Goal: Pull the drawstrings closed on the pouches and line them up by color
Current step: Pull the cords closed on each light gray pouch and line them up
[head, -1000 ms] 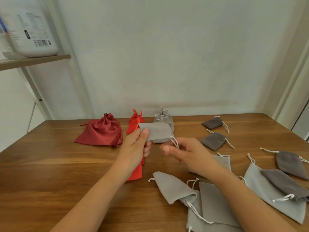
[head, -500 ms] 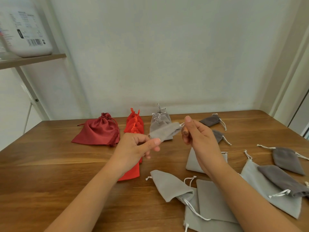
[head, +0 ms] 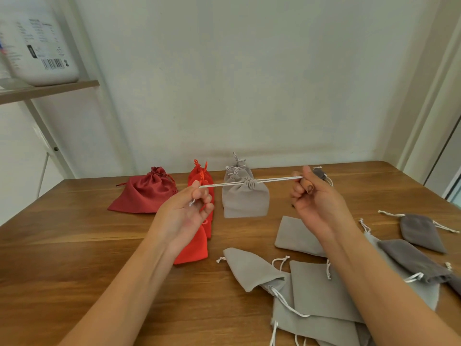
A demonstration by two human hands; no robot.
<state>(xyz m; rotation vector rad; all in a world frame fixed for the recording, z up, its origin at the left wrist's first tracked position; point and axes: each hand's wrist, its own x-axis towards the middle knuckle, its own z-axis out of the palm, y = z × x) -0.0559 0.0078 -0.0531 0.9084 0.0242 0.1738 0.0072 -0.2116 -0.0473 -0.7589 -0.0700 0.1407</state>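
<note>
A light grey pouch point(head: 245, 199) hangs in the air between my hands, its mouth gathered tight. Its white drawstrings point(head: 274, 180) are stretched out sideways. My left hand point(head: 185, 212) pinches the left string ends and my right hand point(head: 315, 196) pinches the right ends. Behind it on the wooden table point(head: 74, 245) stand closed pouches in rows: a dark red one point(head: 144, 192), several orange-red ones point(head: 199, 236) and light grey ones point(head: 237, 169).
Open light grey pouches point(head: 252, 267) lie flat in a loose pile at the front right. Dark grey pouches point(head: 421, 232) lie along the right side and one point(head: 320, 173) behind my right hand. A shelf point(head: 47, 89) with a white container point(head: 41, 41) hangs at the upper left.
My hands moved apart along the strings, and the pouch mouth went from flat and open to bunched shut. The pouch now hangs below the taut strings.
</note>
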